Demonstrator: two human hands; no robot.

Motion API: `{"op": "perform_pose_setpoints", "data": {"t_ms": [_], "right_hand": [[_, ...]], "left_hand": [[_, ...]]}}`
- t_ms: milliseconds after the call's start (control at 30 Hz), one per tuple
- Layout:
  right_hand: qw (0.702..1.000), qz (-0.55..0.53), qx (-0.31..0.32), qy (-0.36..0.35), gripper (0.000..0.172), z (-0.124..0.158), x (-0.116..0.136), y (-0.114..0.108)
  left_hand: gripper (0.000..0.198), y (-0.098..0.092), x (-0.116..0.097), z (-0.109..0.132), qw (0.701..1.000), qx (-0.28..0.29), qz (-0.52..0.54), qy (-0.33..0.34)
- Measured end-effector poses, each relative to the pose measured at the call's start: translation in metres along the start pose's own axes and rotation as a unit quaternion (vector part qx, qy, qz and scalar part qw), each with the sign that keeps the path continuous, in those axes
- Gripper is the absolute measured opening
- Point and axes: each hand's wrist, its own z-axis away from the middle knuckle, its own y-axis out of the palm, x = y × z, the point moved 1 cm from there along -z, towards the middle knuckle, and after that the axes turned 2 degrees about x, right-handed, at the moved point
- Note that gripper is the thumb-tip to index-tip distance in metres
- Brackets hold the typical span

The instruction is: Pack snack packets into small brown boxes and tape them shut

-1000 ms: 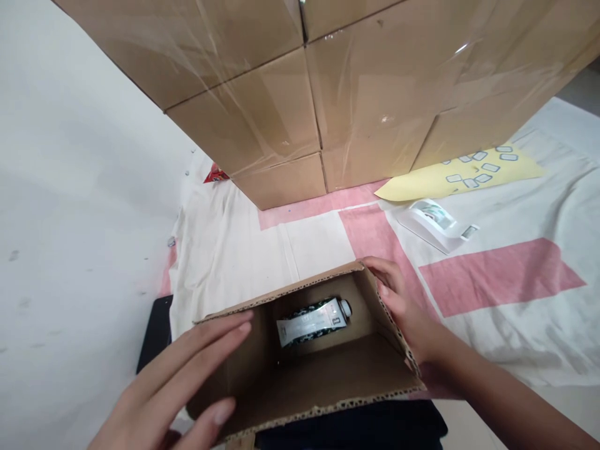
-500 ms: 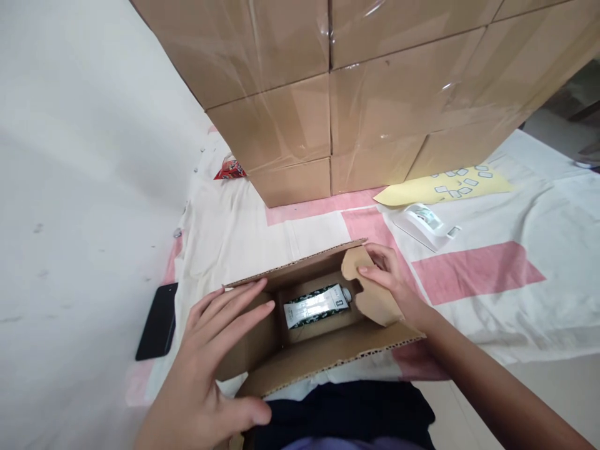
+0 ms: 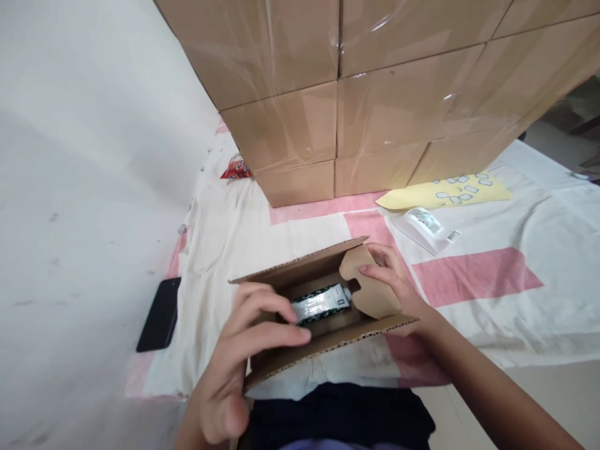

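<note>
An open cardboard box [image 3: 332, 342] is tilted toward the camera, with a carton with a white cap [image 3: 323, 304] lying on its bottom. My right hand [image 3: 389, 275] grips the box's right end, thumb on the notched inner flap [image 3: 375, 294]. At the box's left end, my left hand [image 3: 253, 344] has its fingers apart, reaching over the opening. Its fingertips are near the left end of the carton; whether they touch it is unclear. Nothing is held in the left hand.
Stacked taped cardboard boxes [image 3: 375, 112] stand at the back. A white tape dispenser [image 3: 429, 228] and a yellow sheet [image 3: 450, 192] lie on the cloth at right. Left are a black phone [image 3: 158, 314], a red packet [image 3: 237, 169] and a white wall [image 3: 94, 187].
My left hand has moved right and over the box's opening, its fingers now bent down near the carton. My right hand keeps its grip on the box.
</note>
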Motion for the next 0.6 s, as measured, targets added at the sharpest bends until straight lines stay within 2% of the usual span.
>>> {"op": "perform_pose_setpoints", "data": {"t_ms": [100, 167, 267, 300, 367, 433, 467, 533, 600], "right_hand": [[0.999, -0.01, -0.011, -0.043, 0.088, -0.005, 0.005, -0.003], [0.999, -0.013, -0.011, -0.043, 0.087, -0.006, 0.005, -0.002], [0.999, -0.023, -0.014, -0.047, 0.088, -0.005, 0.003, -0.001], [0.998, -0.025, -0.018, -0.052, 0.087, -0.005, 0.003, -0.001], [0.998, -0.019, -0.03, -0.061, 0.083, -0.005, 0.005, -0.001], [0.998, 0.001, -0.04, -0.056, 0.079, -0.006, 0.008, 0.0], [0.998, 0.01, -0.043, -0.052, 0.077, -0.006, 0.009, 0.0], [0.998, 0.015, -0.05, -0.043, 0.075, -0.006, 0.011, 0.001], [0.997, 0.001, -0.068, -0.031, 0.078, -0.004, 0.009, 0.004]], "left_hand": [[0.099, 0.004, 0.002, -0.011, 0.981, 0.143, 0.127, -0.006], [0.08, 0.0, 0.0, -0.013, 0.975, 0.158, 0.155, -0.008], [0.035, -0.007, -0.003, -0.006, 0.987, 0.093, 0.128, 0.028], [0.028, -0.009, -0.003, -0.003, 0.994, 0.059, 0.088, 0.041], [0.034, -0.009, -0.002, 0.001, 0.997, -0.029, -0.06, 0.038], [0.043, -0.006, 0.001, 0.001, 0.965, -0.113, -0.238, -0.004], [0.049, -0.003, 0.003, 0.0, 0.942, -0.135, -0.305, -0.022], [0.059, 0.002, 0.006, -0.002, 0.919, -0.134, -0.368, -0.04], [0.058, 0.006, 0.007, -0.004, 0.921, -0.113, -0.371, -0.035]]}}
